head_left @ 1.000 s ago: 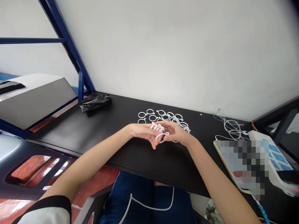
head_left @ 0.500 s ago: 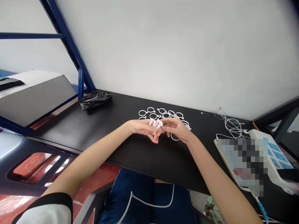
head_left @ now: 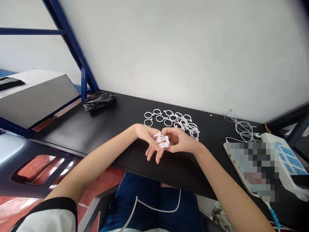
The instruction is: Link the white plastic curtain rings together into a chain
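In the head view, a bunch of white curtain rings [head_left: 163, 140], each with a small knob-like eyelet, is gathered between my two hands above the table's near half. My left hand [head_left: 145, 133] pinches the bunch with its thumb, other fingers reaching down below. From the other side, my right hand [head_left: 181, 140] has its bent fingers and thumb against the rings' right edge; its fingertips are partly hidden. Just behind the hands, several more white rings [head_left: 148, 122] lie on the black table [head_left: 125, 111], some overlapping on the right.
A crumpled black plastic bag [head_left: 98, 102] lies at the table's far left. To the right are a tablet-like device [head_left: 251, 170] with a blurred screen, a white power strip [head_left: 281, 161] and tangled white cables [head_left: 242, 130]. A pale wall [head_left: 181, 54] rises behind the table.
My hands have come slightly nearer to me with the bunch of rings, and my left hand's fingers now point more downward. More of the loose rings on the table show.
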The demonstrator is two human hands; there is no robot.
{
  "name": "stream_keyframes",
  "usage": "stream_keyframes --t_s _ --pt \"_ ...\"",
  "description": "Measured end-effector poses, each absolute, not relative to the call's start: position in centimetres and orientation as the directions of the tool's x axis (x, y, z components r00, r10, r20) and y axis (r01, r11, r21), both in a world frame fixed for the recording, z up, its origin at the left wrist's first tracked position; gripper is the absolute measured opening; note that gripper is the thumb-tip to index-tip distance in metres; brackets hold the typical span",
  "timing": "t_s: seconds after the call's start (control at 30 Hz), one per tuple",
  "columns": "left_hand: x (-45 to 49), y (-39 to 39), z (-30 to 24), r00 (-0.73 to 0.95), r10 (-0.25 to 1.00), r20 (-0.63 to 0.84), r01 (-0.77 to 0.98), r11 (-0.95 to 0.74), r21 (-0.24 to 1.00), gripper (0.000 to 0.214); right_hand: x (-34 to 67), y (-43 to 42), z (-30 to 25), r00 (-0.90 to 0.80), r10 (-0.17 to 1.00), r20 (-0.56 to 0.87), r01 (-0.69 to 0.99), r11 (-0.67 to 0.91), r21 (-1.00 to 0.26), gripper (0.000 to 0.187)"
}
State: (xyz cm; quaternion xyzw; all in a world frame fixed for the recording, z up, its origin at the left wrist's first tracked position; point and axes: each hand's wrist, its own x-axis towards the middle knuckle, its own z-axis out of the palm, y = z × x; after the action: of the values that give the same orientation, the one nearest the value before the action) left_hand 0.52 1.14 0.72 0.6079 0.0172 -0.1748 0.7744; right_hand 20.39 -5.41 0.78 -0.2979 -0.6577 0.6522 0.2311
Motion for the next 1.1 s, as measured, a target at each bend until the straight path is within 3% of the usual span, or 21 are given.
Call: stream_keyframes --t_s 0.13,0.27,0.4,0.6,0.87,1.1 --pt "0.0 1.2 1.1 0.966 -0.161 -0.204 0.234 0.200 0.952 0.036 19.8 -6.0 1.2 -0.726 0.685 -0.063 0.033 -0.056 -0.998 0.023" --pt "-0.4 0.8 1.9 0.970 -0.120 -0.213 0.228 0.131 0.965 0.036 20.0 -6.5 2.3 -0.744 0.656 -0.127 0.120 -0.057 -0.991 0.026" --pt "-0.4 0.3 3.0 0.978 -0.082 -0.191 0.192 0.007 0.981 0.037 19.9 -7.1 3.6 -0.742 0.654 -0.150 0.166 -0.038 -0.985 0.017" --pt "-1.0 0.4 4.1 0.966 -0.095 -0.240 0.236 -0.058 0.970 0.035 18.9 -7.3 3.1 -0.692 0.721 -0.033 0.143 0.093 -0.985 0.013" --pt "-1.7 0.1 4.6 0.958 -0.183 -0.222 0.234 0.053 0.971 0.041 18.1 -8.5 2.2 -0.668 0.740 0.076 0.036 0.135 -0.990 0.011" --pt "-1.4 0.7 3.4 0.972 -0.122 -0.202 0.218 0.134 0.967 0.045 17.9 -7.8 1.3 -0.672 0.740 0.029 -0.122 -0.071 -0.990 0.019"
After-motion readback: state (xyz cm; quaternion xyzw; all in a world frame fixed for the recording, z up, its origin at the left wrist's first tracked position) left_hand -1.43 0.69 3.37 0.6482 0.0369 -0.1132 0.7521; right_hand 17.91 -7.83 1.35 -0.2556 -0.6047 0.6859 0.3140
